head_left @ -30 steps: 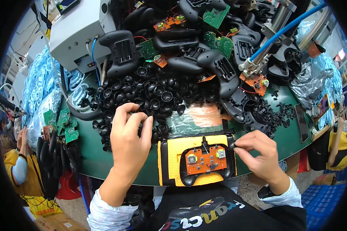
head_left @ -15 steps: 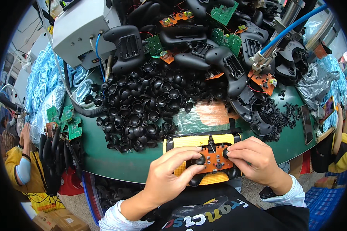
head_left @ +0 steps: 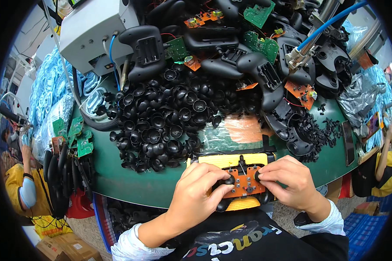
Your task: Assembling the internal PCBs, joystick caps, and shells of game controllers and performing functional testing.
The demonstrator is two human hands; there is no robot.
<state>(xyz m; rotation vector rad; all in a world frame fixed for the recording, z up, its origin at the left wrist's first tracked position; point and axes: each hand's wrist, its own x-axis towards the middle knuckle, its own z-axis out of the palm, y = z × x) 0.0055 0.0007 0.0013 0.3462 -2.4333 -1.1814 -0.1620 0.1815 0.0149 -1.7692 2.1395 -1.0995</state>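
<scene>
Two bare hands are at work, a little apart from each other, over an orange circuit board [head_left: 240, 191] at the counter's near edge. The left hand [head_left: 198, 187] pinches a black domed cap [head_left: 229, 179] between thumb and fingers at the board's ten o'clock. The right hand [head_left: 294, 180] grips a second cap [head_left: 257, 175], mostly covered by its fingertips, at two o'clock. How firmly either cap is seated cannot be told. The board sits in a black controller shell [head_left: 222, 205], which rests on a yellow pad [head_left: 231, 161].

With the board as the clock's centre, clear film [head_left: 213, 138] lies on the green counter [head_left: 126, 185] just beyond the pad at twelve. An open black half-shell [head_left: 298, 143] lies between one and two, near a scatter of small black parts [head_left: 329, 132] at two, with a dark phone [head_left: 348, 142] just past them. A broad pile of domed caps [head_left: 157, 122] spreads at ten, and green circuit boards [head_left: 85, 145] cluster between nine and ten.

Farther off, black controllers [head_left: 272, 89] are heaped from eleven to one. A metal cylinder [head_left: 329, 24] with a blue hose [head_left: 333, 25] slants at one; a grey box [head_left: 93, 39] stands between ten and eleven. Pale-blue pieces [head_left: 48, 95] are massed at ten, and a co-worker in yellow [head_left: 15, 187] is at nine.
</scene>
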